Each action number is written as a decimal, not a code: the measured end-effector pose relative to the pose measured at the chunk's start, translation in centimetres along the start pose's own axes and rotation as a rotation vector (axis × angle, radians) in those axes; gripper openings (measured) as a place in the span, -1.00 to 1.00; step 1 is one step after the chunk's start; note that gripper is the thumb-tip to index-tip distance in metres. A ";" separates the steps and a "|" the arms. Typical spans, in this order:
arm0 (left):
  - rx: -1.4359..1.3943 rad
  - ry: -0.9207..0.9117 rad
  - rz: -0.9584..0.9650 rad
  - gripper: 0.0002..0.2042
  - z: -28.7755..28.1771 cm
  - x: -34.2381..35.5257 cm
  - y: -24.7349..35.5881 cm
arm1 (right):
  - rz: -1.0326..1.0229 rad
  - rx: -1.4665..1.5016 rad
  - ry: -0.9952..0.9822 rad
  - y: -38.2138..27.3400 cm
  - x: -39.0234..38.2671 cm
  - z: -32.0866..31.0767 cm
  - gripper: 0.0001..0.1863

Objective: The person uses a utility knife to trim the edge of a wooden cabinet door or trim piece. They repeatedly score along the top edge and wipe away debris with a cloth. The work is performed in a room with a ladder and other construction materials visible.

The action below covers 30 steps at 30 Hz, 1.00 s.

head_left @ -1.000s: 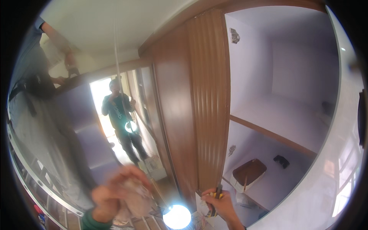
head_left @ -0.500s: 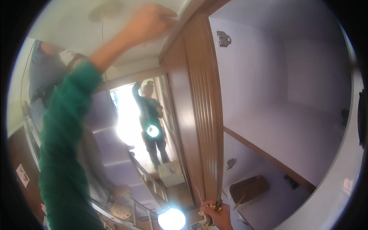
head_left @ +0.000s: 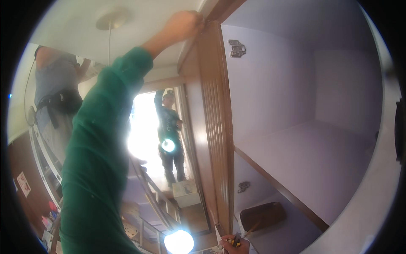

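My left hand [head_left: 185, 26] is raised to the top end of the fluted brown wood trim [head_left: 216, 101], where it meets the upper wood rail [head_left: 224, 10]. Its fingers are curled against that corner, and whatever they hold is hidden. Low down, my right hand [head_left: 237, 246] is closed around a hand tool [head_left: 235, 240] with yellow and black parts, beside the trim's bottom end. To the right is an open cabinet with pale lilac walls [head_left: 275, 84]. A metal hinge plate [head_left: 237, 48] is fixed high on its side, and another hinge plate [head_left: 244, 186] sits lower.
A brown oblong case [head_left: 263, 216] lies in the lower compartment, below a wood-edged shelf [head_left: 281, 188]. At left, a person [head_left: 59, 84] stands by a metal ladder [head_left: 44, 163]. A mirror [head_left: 186, 139] reflects a raised-arm figure and a box. A bright lamp [head_left: 179, 242] glows below.
My left hand has moved slightly right and down to the trim's top corner, and its blur is gone. The view has shifted; my right hand still grips the tool, now lower in view.
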State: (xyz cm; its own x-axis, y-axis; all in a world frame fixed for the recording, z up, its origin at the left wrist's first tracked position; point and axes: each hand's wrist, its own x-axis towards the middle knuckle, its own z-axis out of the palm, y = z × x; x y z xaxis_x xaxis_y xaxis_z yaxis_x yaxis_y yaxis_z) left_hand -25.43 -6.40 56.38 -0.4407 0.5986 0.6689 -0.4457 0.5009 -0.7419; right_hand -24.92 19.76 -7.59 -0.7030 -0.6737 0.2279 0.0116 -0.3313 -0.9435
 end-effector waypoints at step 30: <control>0.118 0.021 -0.033 -0.72 2.3 0.5 0.7 | 0.081 -0.128 -0.034 1.5 -2.6 -1.2 -0.90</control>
State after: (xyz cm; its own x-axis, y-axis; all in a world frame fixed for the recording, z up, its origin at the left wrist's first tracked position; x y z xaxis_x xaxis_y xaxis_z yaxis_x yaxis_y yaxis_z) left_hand -27.74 -7.13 56.29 -0.4087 0.5963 0.6909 -0.5490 0.4441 -0.7081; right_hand -23.92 21.80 -9.87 -0.6790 -0.7174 0.1560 -0.0249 -0.1899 -0.9815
